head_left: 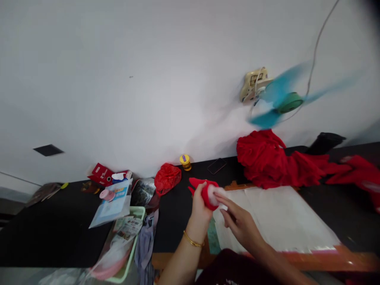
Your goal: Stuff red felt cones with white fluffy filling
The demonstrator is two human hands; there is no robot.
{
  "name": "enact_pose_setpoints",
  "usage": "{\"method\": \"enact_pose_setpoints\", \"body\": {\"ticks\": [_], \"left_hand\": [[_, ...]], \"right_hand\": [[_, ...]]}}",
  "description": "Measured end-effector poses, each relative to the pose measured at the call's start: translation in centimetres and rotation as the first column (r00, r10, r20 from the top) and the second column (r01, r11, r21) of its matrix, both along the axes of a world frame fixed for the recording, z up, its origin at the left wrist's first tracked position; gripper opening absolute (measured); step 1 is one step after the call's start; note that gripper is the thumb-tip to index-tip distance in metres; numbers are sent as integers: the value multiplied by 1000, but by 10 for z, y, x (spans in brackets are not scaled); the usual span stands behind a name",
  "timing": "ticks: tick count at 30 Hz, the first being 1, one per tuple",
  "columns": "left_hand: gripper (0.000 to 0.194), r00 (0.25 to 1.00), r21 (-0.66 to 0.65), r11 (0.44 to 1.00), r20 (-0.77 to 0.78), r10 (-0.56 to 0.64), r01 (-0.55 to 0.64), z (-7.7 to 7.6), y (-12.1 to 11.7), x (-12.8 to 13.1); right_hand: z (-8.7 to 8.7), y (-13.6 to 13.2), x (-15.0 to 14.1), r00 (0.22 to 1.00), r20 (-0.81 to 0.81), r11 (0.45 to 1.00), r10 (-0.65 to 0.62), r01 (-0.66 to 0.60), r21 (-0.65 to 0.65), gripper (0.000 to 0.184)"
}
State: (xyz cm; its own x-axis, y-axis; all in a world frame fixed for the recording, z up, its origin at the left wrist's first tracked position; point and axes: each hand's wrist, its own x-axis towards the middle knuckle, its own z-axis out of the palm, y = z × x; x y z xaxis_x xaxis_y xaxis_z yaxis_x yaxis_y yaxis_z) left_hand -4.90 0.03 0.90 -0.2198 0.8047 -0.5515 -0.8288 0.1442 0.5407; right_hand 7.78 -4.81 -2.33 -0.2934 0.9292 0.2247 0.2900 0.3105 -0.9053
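My left hand (200,206) is wrapped around a red fabric pouch (210,195), its mouth turned toward my right hand. White fluffy stuffing (216,195) fills the mouth and bulges out a little. Pointed red flaps of the same piece stick out to the left, beyond my left fingers. My right hand (237,219) is at the mouth, its bent fingers pressed onto the stuffing; a bit of white shows by the thumb. Below both hands lies a white sheet (276,217) on the black table (175,213).
A heap of red fabric (267,162) lies at the back right, under a spinning blue fan (279,99). Behind my hands are a yellow-lidded jar (185,162), a phone (217,166) and a red plastic bag (168,178). A green basket (133,245) stands at left.
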Motion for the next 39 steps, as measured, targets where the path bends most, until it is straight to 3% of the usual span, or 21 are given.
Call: {"method": "enact_pose_setpoints", "body": {"ticks": [2,4,9,13,16,19,22,24,27,31,35,39], "left_hand": [[7,995,22,999,97,-31,29,1,3,-7],[10,990,42,998,133,-47,42,4,1,-7],[17,989,-10,995,109,-100,101,16,-12,4],[14,989,-58,991,88,-116,121,18,-13,3],[18,990,7,994,88,-107,106,14,-11,-2],[22,993,73,994,77,-92,87,11,-11,-1],[21,997,89,995,68,-46,40,9,-11,7],[24,998,79,997,59,-24,19,8,-12,15],[30,999,79,997,42,-27,24,10,-13,23],[25,997,103,994,61,-51,45,15,-13,23],[26,984,66,988,96,-147,141,13,-10,21],[28,983,11,986,78,-165,165,3,-7,17]], "right_hand": [[2,-2,9,998,45,977,-45,35,210,40],[2,3,12,991,128,940,-35,-11,340,46],[-2,19,6,930,353,896,-103,-67,440,47],[7,13,10,947,299,845,-116,-65,532,43],[15,4,22,971,158,852,-177,71,519,35],[14,5,27,956,109,905,-274,218,365,28],[6,12,15,967,148,964,-208,177,200,24],[1,18,4,977,134,976,-168,145,165,23],[-3,25,-4,973,127,962,-193,162,219,24],[-5,30,9,932,226,910,-282,186,371,25],[-4,26,15,893,341,805,-294,39,592,27],[1,23,9,818,470,760,-331,-64,647,24]]}}
